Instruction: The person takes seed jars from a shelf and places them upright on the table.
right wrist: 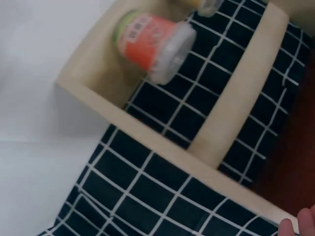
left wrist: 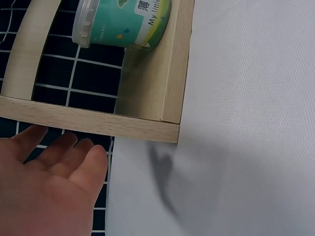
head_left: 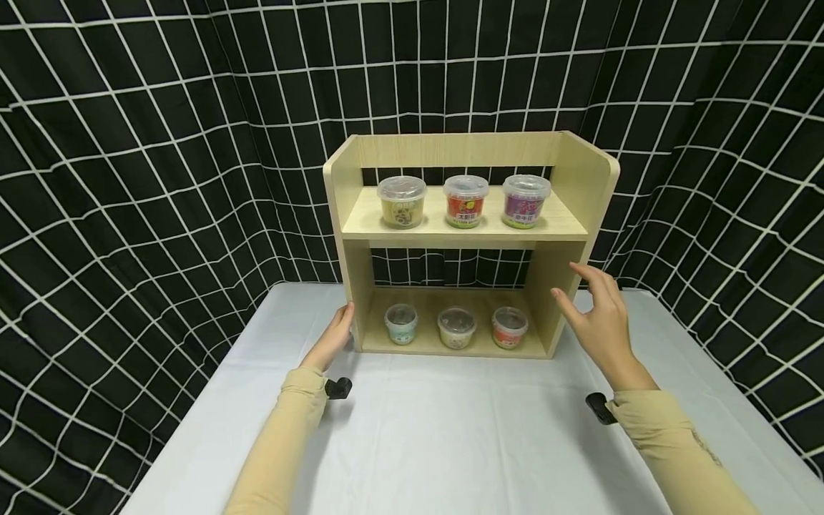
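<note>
A light wooden two-tier shelf [head_left: 463, 236] stands on the white table. My left hand [head_left: 330, 337] is at its left side panel, fingers extended along the outer face; in the left wrist view the fingers [left wrist: 91, 167] lie right behind the panel's edge. My right hand [head_left: 601, 325] is raised by the right side panel, thumb and fingers spread apart, holding nothing. Only its fingertips [right wrist: 306, 223] show in the right wrist view, near the panel edge. The upper board carries yellow [head_left: 402, 212], red [head_left: 465, 209] and purple [head_left: 523, 209] lidded tubs.
On the shelf's bottom board stand smaller lidded tubs: teal [head_left: 402, 332], pale yellow [head_left: 456, 337] and red-orange [head_left: 508, 337]. White cloth [head_left: 438, 443] covers the table in front. Black curtains [head_left: 161, 179] with a white grid enclose the back and sides.
</note>
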A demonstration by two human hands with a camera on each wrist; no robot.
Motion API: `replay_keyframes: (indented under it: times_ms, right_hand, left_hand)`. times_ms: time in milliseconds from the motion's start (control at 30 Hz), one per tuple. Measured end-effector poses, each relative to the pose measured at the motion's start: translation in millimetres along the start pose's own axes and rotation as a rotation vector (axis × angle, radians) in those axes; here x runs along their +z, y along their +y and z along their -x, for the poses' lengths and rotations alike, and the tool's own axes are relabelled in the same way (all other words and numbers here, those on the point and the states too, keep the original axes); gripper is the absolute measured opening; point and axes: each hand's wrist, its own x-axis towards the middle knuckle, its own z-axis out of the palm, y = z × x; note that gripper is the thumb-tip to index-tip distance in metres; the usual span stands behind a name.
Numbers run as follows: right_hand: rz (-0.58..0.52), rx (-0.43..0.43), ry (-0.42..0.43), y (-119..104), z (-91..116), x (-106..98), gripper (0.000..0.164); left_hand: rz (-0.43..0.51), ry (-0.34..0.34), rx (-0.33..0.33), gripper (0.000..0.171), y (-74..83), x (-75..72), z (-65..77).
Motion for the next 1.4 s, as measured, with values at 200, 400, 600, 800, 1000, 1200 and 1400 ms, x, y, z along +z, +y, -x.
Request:
replay_keyframes:
  times_ms: [200,400,600,800,1000,1200,1400]
  right_hand:
    - [-0.050,-0.020,0.031,-10,-19,4,0.058]
    - [-0.041,-0.025,0.033,-21,-41,4,0.060]
    - [-0.021,-0.046,0.010,-28,-66,8,0.064]
    - [-0.054,0.024,-0.005,-35,-85,14,0.066]
    - [-0.152,0.180,-0.030,-43,-94,22,0.069]
    - [-0.189,0.265,-0.035,-46,-101,29,0.072]
    - [-0.198,0.328,-0.052,-45,-109,32,0.078]
  left_hand:
    - [-0.002,-0.013,-0.008,0.089,1.6,1.9,1.0]
    - [0.045,-0.019,0.013,0.085,1.9,3.0,-1.1]
    - [0.077,-0.015,0.030,0.085,3.4,4.6,-2.6]
    - [0.113,-0.032,0.038,0.082,2.0,6.3,-2.0]
    - [0.092,-0.020,0.036,0.083,-1.8,6.8,-0.9]
    - [0.061,-0.004,0.007,0.088,-3.1,9.0,4.3]
    - [0.038,0.008,0.005,0.090,-5.3,12.0,6.4]
